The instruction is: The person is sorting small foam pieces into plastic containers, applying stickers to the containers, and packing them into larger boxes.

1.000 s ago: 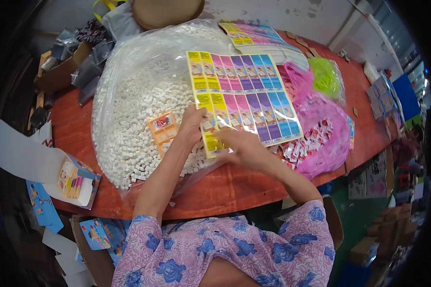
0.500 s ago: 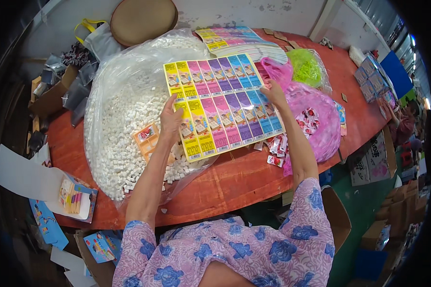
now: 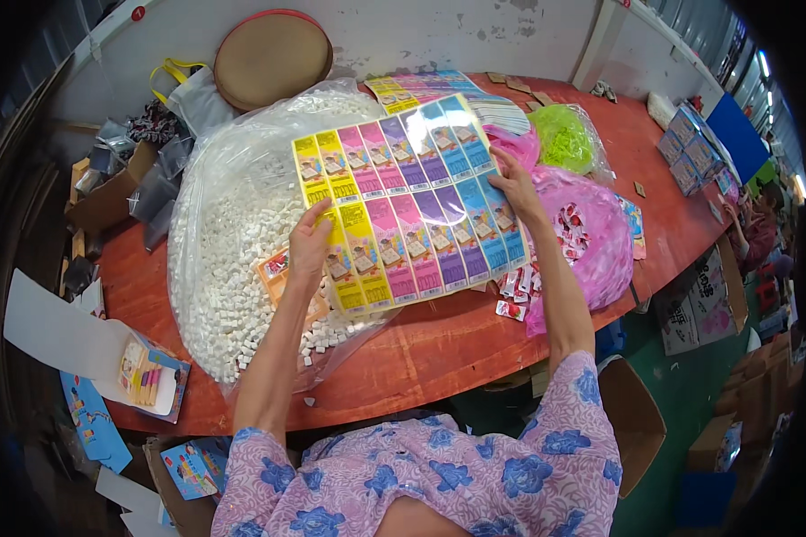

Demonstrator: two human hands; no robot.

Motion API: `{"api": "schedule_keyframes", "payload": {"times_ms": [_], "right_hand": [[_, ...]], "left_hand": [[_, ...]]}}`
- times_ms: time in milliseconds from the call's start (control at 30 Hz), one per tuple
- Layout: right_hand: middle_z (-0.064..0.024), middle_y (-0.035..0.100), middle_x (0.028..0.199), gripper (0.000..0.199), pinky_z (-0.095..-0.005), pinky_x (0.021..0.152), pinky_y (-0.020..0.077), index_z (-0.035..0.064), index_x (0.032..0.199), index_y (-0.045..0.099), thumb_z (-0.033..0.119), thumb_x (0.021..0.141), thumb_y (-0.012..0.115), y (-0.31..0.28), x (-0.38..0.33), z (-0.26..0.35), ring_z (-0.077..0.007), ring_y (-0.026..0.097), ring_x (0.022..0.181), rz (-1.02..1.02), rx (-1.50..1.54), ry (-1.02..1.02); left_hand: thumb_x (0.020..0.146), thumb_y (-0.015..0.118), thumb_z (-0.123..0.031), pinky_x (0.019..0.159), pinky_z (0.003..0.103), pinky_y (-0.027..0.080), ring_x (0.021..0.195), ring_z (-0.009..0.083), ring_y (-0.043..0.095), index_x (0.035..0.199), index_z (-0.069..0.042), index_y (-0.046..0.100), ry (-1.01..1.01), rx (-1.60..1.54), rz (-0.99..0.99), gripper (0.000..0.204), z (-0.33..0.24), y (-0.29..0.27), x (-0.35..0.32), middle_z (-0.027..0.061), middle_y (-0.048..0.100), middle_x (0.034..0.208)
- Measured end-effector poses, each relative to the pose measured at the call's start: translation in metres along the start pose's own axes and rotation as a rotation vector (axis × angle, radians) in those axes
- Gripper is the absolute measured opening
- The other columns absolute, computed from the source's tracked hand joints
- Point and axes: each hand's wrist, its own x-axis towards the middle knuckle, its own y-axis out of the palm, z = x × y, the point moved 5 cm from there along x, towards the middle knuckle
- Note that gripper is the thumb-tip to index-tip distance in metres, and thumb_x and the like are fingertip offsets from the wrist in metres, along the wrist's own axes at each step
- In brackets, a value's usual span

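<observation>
Over red table (image 3: 475, 345), above clear bag of white pieces (image 3: 233, 259): large multicolour card sheet (image 3: 407, 206) held up, tilted, both hands. L hand (image 3: 309, 246) pinching sheet's left edge, thumb on front. R hand (image 3: 515, 183) gripping right edge, fingers pressed on it. Pink bag (image 3: 591, 233) just right of sheet; green bag (image 3: 569, 139) behind. Round tan cushion (image 3: 273, 55) at far wall.
</observation>
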Motion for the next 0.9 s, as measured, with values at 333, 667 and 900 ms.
{"api": "schedule_keyframes", "payload": {"times_ms": [333, 667, 900], "right_hand": [[-0.0038, 0.056, 0.088, 0.031, -0.0200, 0.070, 0.0437, 0.0006, 0.103, 0.053, 0.003, 0.072, 0.054, 0.030, -0.097, 0.118, -0.0079, 0.052, 0.077, 0.225, -0.025, 0.084], [-0.0068, 0.051, 0.105, 0.043, -0.0220, 0.080, 0.0388, -0.0024, 0.114, 0.043, 0.000, 0.072, 0.053, 0.050, -0.166, 0.173, -0.0105, 0.049, 0.091, 0.284, -0.133, -0.044], [-0.0074, 0.050, 0.109, 0.050, -0.0233, 0.083, 0.0365, -0.0012, 0.116, 0.041, 0.000, 0.070, 0.059, 0.069, -0.191, 0.191, -0.0117, 0.047, 0.097, 0.253, -0.061, -0.208]], "left_hand": [[0.080, 0.043, 0.000, 0.081, 0.023, 0.040, 0.091, 0.0126, 0.051, 0.109, 0.001, 0.047, 0.182, -0.039, 0.077, 0.029, -0.093, -0.019, -0.102, 0.0087, 0.053, 0.102], [0.080, 0.046, 0.000, 0.082, 0.024, 0.039, 0.092, 0.0126, 0.050, 0.109, 0.002, 0.047, 0.249, -0.082, -0.018, 0.029, -0.115, -0.051, -0.182, 0.0085, 0.052, 0.104], [0.081, 0.049, -0.005, 0.083, 0.024, 0.038, 0.095, 0.0119, 0.049, 0.112, 0.002, 0.044, 0.385, 0.266, 0.022, 0.032, -0.147, -0.047, -0.219, 0.0085, 0.051, 0.106]]}}
